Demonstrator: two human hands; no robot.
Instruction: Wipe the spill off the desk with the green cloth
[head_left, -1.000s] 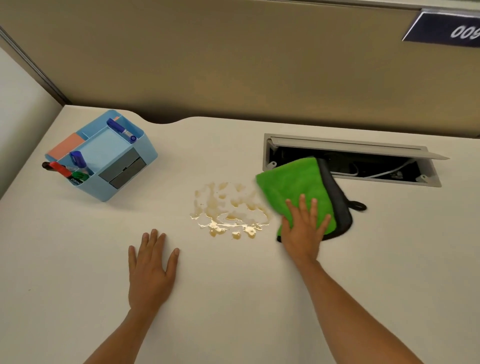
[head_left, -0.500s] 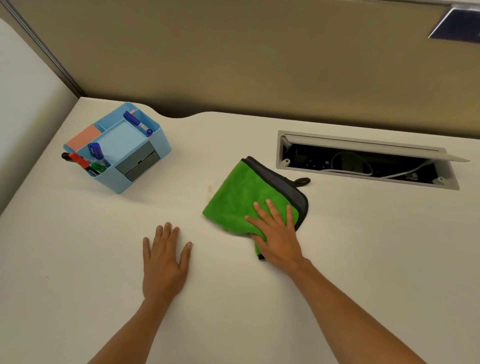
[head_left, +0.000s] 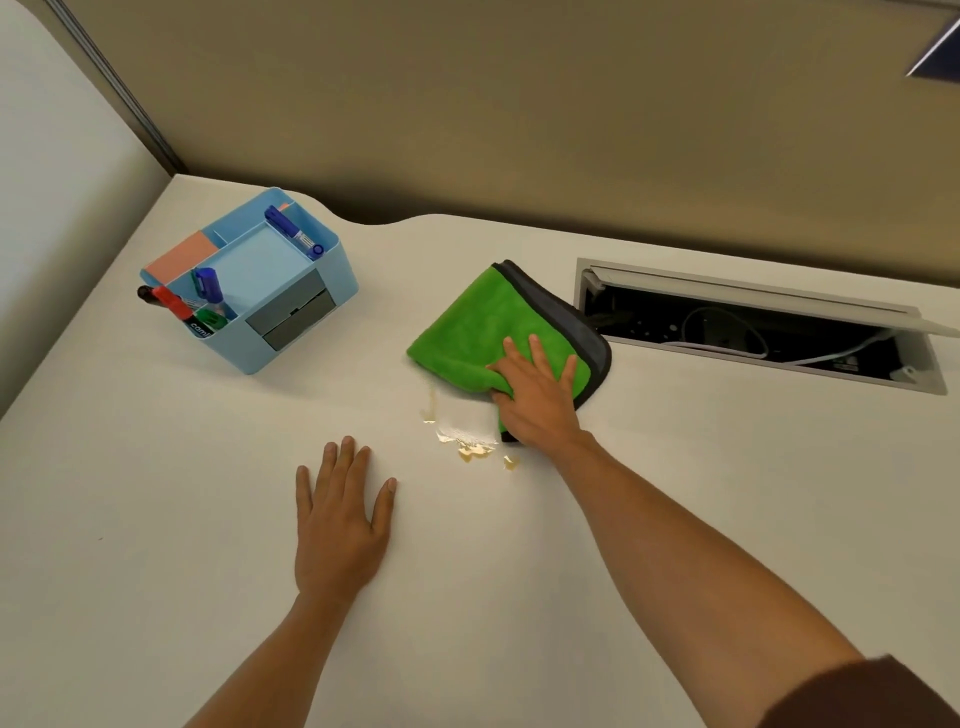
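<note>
Head view, from your left: a blue organizer (head_left: 270, 291) stands on the white bench (head_left: 156, 519) near the back-left corner, holding markers (head_left: 179, 304) at its left end and 1 more along its rear edge. Your left hand (head_left: 340, 525) lies flat on the bench, palm down, fingers spread, holding nothing, well apart from the organizer. Just to its right, the amber spill (head_left: 467, 441) shows as a wet sheen with a few droplets, touching the near edge of the green cloth (head_left: 483, 327). Your right hand (head_left: 537, 400) presses flat on the cloth's near right corner, fingers extended, not clenched; most of the cloth lies ahead and left of it. Its dark trim reaches the open cable tray (head_left: 753, 327) on the right.
</note>
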